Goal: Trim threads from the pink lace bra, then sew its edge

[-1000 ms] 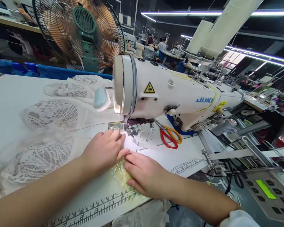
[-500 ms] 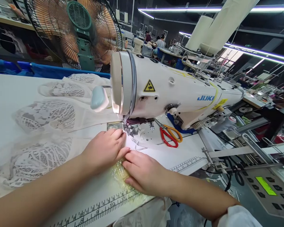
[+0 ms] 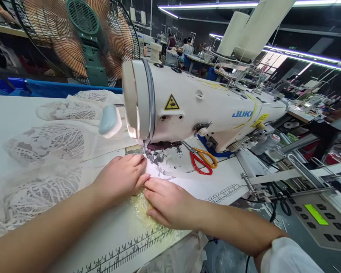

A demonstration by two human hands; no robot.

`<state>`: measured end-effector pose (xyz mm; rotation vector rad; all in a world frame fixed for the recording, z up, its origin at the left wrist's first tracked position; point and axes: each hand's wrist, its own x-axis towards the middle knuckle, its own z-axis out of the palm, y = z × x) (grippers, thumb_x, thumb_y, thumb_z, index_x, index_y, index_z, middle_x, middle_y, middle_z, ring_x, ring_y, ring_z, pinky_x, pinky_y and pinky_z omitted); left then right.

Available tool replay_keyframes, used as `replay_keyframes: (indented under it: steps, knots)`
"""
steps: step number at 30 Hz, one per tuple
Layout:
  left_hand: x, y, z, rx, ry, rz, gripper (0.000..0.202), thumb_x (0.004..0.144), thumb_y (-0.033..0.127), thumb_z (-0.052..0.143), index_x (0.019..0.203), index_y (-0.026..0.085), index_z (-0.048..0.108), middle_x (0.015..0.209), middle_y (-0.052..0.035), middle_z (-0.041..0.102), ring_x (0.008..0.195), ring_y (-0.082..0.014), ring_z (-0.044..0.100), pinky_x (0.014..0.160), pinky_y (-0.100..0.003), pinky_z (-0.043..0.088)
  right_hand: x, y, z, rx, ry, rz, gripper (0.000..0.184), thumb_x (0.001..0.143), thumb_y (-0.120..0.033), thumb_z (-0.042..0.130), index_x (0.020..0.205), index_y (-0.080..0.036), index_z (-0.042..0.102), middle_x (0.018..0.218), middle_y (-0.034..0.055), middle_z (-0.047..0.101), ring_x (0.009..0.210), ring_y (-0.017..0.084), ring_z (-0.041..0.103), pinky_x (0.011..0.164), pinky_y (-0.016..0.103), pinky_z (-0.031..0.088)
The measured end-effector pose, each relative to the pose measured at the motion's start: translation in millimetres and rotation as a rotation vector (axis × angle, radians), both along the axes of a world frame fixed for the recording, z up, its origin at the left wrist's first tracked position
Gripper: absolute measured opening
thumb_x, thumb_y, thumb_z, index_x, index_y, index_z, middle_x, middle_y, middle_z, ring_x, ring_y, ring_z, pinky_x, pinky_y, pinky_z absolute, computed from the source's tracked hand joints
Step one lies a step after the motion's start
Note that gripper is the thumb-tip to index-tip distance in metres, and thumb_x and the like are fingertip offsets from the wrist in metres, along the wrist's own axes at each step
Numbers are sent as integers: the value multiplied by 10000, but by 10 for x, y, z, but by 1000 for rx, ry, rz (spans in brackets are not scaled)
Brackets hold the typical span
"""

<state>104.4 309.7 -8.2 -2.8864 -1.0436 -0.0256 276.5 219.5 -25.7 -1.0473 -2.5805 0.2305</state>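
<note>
My left hand point(image 3: 121, 174) lies just in front of the needle area point(image 3: 145, 148) of a white sewing machine point(image 3: 170, 102), fingers bent together and pressed down. My right hand point(image 3: 169, 201) is closer to me, its fingertips pinched beside my left thumb. What both hands grip is hidden under the fingers. Crinkled, yellowish see-through material point(image 3: 140, 210) lies beneath and beside my right hand. White lace fabric point(image 3: 48, 142) spreads over the table left of the machine, one sheer end reaching toward the needle area.
Scissors with red and orange handles point(image 3: 202, 161) lie right of the needle area. A printed ruler scale point(image 3: 130, 248) runs along the table's front edge. A large fan point(image 3: 85, 38) stands behind. A control panel point(image 3: 318, 216) is at lower right. Other people point(image 3: 186, 47) sit far back.
The whole view has shifted slightly, so the machine and table appear further left. Both hands keep nearly the same place by the needle area, still close together.
</note>
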Motion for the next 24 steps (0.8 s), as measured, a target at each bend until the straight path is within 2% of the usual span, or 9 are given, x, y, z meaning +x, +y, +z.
replay_keyframes:
  steps: [3,6,10,13,16,19,21,24]
  knots:
    - [-9,48,34,-14,16,-11,326,935,320,363,1066,166,618,1120,-124,629,1021,-286,590,727,-380,463,-28,29,-46,70,-17,-26,263,877,-284,474,962,-69,600,1161,190,582,1176,279,496,1048,372,417]
    - [-16,7,72,1,21,-42,242,892,200,424,1016,182,631,1151,-109,632,1037,-281,586,746,-386,476,-55,43,-104,151,4,-55,322,892,-299,456,1011,-41,609,1233,199,561,1230,282,470,1087,360,381]
    - [-38,-177,56,56,1,-96,302,816,81,470,1003,209,669,1117,-73,678,1008,-276,610,760,-393,503,-80,56,-120,167,-8,-75,295,869,-317,495,945,-69,637,1057,155,635,1082,261,549,1035,347,426]
    - [-96,-297,-17,52,-22,-112,379,826,68,415,1100,158,660,1199,-97,658,876,-245,653,727,-366,540,-73,48,-79,195,-11,-9,247,877,-275,467,864,-112,652,926,107,668,951,233,587,949,353,474]
    - [-181,-324,-75,77,-25,-117,417,825,66,390,1145,144,646,1268,-86,622,835,-239,664,670,-350,559,-36,10,-47,246,60,53,303,914,-211,380,812,-134,655,957,81,700,948,206,610,879,331,499]
    - [-245,-286,-84,150,-30,-170,365,850,90,384,1063,131,678,1226,-62,651,844,-246,648,648,-344,565,21,-32,-55,281,126,41,324,928,-190,369,787,-137,655,969,61,713,929,180,630,812,297,522]
    - [-254,-262,-72,226,-74,-225,360,885,121,354,1021,99,686,1165,-78,681,895,-262,636,673,-346,570,53,-46,-78,314,156,23,316,924,-194,389,754,-144,650,928,52,717,884,169,640,754,283,531]
    - [-223,-262,-46,301,-131,-295,421,952,218,291,1065,97,678,1074,-108,708,937,-287,631,710,-380,571,78,-44,-113,368,202,15,316,916,-197,404,705,-152,635,868,41,715,823,161,641,683,276,529]
